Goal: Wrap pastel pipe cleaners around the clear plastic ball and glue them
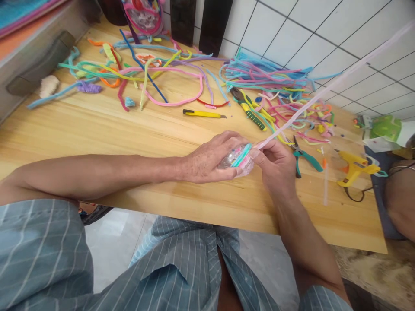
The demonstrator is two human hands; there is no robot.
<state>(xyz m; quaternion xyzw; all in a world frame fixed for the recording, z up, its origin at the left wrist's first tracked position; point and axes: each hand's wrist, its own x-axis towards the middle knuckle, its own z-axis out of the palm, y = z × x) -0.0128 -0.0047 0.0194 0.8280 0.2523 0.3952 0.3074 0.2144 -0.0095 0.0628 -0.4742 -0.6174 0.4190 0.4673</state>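
My left hand (pixel 212 157) is wrapped round a small clear plastic piece (pixel 229 159) with turquoise and pink strips on it, held just above the table's front part. Against its right side, my right hand (pixel 275 162) pinches a long pale pink pipe cleaner (pixel 311 103) between thumb and fingers. From there the pipe cleaner slants far up to the right, past the tiled wall. Its lower end meets the clear piece, partly hidden by my fingers. Part of the clear piece is covered by my left palm.
Behind my hands lie a yellow utility knife (pixel 204 113), yellow-green pliers (pixel 248 108) and loose pipe cleaners (pixel 171 103). A pipe-cleaner bundle (pixel 266 75) rests by the wall. To the right are teal pliers (pixel 304 159) and a yellow glue gun (pixel 355 167). Another person's arm (pixel 402 198) shows at the right edge.
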